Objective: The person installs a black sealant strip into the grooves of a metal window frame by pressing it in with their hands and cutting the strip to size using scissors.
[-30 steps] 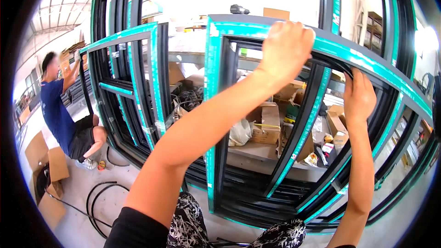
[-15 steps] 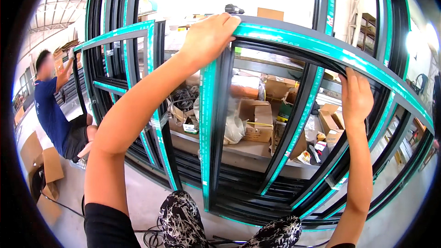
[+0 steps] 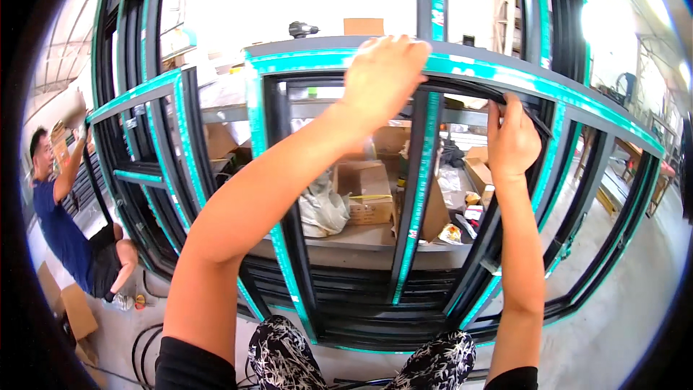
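Curling over the teal-taped top rail (image 3: 480, 66) of the dark frame (image 3: 291, 285) standing before you, your left hand (image 3: 384, 78) has its fingers bent; I cannot tell whether they squeeze it. Your right hand (image 3: 515, 146), farther right, pinches a black strip (image 3: 471, 88) between thumb and fingers, just beneath that rail. Cardboard boxes (image 3: 369, 209) sit on a shelf (image 3: 354, 237) behind the frame.

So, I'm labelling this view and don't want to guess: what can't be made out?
In the head view:
Left hand: its palm is hidden by the back of the hand.
Right hand: its own fingers cover where it meets the black strip.
Left upright: part is behind the left forearm.
Co-worker's raised hand: small and blurred.
Carton: cut off by the dark rim.
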Action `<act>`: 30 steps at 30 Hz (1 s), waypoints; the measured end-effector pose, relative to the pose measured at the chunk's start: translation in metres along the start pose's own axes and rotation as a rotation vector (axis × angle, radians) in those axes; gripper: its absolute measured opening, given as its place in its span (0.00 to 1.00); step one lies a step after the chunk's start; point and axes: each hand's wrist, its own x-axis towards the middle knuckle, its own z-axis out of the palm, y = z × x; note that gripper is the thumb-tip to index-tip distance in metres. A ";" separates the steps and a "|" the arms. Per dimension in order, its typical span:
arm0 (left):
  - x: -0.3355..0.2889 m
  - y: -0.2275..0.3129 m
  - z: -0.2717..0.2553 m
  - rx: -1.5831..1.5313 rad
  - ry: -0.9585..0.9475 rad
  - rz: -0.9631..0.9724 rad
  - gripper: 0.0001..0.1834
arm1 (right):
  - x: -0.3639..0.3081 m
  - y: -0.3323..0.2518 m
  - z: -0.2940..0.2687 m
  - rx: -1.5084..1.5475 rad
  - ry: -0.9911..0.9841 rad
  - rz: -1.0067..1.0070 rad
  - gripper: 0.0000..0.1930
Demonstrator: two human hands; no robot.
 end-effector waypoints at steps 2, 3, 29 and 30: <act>-0.004 0.000 0.006 -0.018 0.113 0.052 0.24 | -0.017 0.017 0.005 0.154 0.022 0.178 0.09; -0.006 -0.004 0.006 -0.016 0.152 0.074 0.24 | -0.021 0.013 0.001 0.299 -0.064 0.350 0.08; 0.096 0.114 0.044 -0.185 -0.200 0.048 0.26 | -0.021 0.023 0.007 1.892 -0.154 1.353 0.06; 0.101 0.119 0.052 -0.207 -0.178 0.087 0.26 | -0.018 0.025 0.006 1.924 -0.153 1.335 0.06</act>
